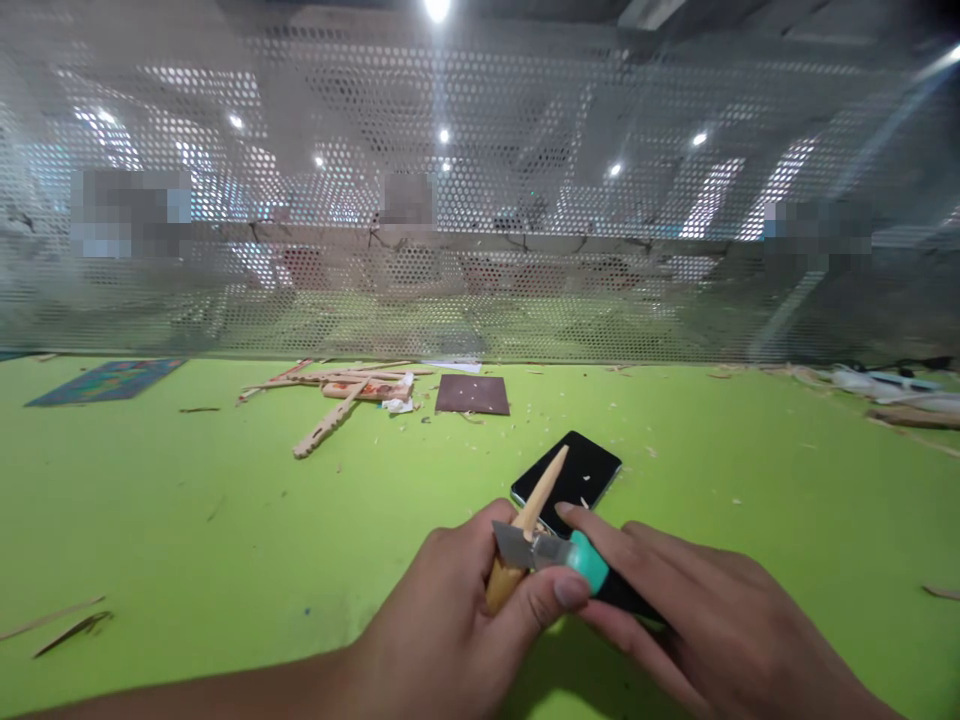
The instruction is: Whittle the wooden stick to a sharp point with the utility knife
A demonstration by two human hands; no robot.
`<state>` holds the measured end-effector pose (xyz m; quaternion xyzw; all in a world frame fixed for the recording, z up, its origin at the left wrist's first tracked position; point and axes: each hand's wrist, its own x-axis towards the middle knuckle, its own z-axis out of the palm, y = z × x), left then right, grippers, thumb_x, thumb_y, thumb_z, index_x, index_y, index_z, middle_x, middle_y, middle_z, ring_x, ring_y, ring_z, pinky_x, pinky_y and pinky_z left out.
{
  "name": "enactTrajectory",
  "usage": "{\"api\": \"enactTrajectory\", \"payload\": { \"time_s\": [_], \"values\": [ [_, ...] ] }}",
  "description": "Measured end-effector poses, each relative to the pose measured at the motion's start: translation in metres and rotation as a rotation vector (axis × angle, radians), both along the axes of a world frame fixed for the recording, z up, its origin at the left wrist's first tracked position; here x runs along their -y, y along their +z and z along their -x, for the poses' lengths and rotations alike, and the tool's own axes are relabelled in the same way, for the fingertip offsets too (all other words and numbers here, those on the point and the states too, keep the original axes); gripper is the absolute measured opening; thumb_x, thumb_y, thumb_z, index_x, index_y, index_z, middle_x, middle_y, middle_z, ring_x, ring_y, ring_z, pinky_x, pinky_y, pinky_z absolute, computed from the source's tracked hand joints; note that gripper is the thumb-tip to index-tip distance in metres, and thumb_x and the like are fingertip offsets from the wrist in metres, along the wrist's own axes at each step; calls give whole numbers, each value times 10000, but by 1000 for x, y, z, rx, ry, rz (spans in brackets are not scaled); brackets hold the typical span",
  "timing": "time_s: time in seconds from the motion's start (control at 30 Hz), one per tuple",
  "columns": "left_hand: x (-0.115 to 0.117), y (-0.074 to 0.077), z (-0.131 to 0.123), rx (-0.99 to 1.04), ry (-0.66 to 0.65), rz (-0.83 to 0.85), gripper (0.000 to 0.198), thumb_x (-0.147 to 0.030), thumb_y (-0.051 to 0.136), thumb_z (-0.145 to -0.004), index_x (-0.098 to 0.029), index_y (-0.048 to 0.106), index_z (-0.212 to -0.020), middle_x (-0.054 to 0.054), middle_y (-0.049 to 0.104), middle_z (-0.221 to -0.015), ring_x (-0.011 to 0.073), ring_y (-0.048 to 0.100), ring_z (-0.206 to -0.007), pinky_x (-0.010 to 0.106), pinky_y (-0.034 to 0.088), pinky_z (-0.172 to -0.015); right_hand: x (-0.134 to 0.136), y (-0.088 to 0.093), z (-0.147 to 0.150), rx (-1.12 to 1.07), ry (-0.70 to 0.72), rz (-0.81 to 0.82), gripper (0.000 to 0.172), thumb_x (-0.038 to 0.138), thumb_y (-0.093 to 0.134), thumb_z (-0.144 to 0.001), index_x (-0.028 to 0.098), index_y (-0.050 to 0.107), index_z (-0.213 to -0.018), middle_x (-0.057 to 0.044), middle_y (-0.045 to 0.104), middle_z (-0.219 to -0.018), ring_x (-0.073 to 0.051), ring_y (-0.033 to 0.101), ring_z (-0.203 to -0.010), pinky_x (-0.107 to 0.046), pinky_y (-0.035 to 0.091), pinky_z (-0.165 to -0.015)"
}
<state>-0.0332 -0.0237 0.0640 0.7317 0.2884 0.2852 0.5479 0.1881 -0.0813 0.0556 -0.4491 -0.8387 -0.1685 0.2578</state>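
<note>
My left hand [457,610] is wrapped around a pale wooden stick [541,492] whose whittled, pointed tip rises up and to the right. Its thumb presses against the back of a knife. My right hand [712,630] grips that utility knife [570,555], which has a teal and black handle. The grey blade [514,545] lies across the stick just above my left fingers. A black phone [581,470] rests flat on the green table right behind the stick's tip.
Loose wooden sticks [330,420] and shavings lie on the green table [187,520] at the back, beside a dark brown sandpaper sheet [472,394]. A colourful card [105,381] sits far left. A perforated metal screen [480,200] walls the far edge. Cables and scraps lie far right.
</note>
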Motion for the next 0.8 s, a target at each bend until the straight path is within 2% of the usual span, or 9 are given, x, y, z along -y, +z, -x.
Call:
{"api": "enactTrajectory", "payload": {
  "time_s": [0.23, 0.37, 0.57, 0.7, 0.8],
  "values": [
    [2, 8, 0, 18, 15, 85, 310, -446, 705, -952, -169, 605, -856, -28, 556, -782, 131, 480, -714, 243, 375, -647, 4, -3, -3, 48, -35, -53, 392, 348, 432, -1107, 155, 518, -1437, -85, 762, -911, -211, 728, -657, -321, 512, -498],
    [3, 11, -2, 13, 26, 105, 349, -483, 697, -947, -164, 611, -837, -29, 537, -754, 124, 453, -684, 234, 360, -619, 6, 0, -5, 67, -54, -82, 432, 351, 459, -1099, 163, 505, -1485, -76, 767, -930, -198, 718, -645, -324, 510, -507],
    [2, 13, -2, -9, 22, 118, 445, -590, 580, -989, -153, 664, -983, -12, 548, -802, 137, 449, -722, 258, 377, -661, 9, 5, -11, 58, -149, -71, 562, 315, 548, -1059, 199, 399, -1589, -100, 792, -1106, -281, 780, -868, -377, 568, -646],
    [3, 11, 0, -53, 26, 65, 440, -606, 542, -1005, -172, 594, -963, -27, 509, -789, 131, 429, -706, 264, 355, -638, 4, 2, -14, -46, -185, -98, 472, 380, 519, -1073, 218, 494, -1516, -101, 783, -1191, -275, 793, -912, -352, 596, -671],
    [4, 8, 2, -82, 51, 4, 428, -604, 487, -1029, -187, 543, -949, -27, 511, -785, 135, 439, -700, 275, 350, -630, -4, -1, -16, -143, -109, -85, 420, 342, 512, -1070, 218, 518, -1471, -104, 775, -1228, -266, 792, -945, -347, 623, -727]
  ]
}}
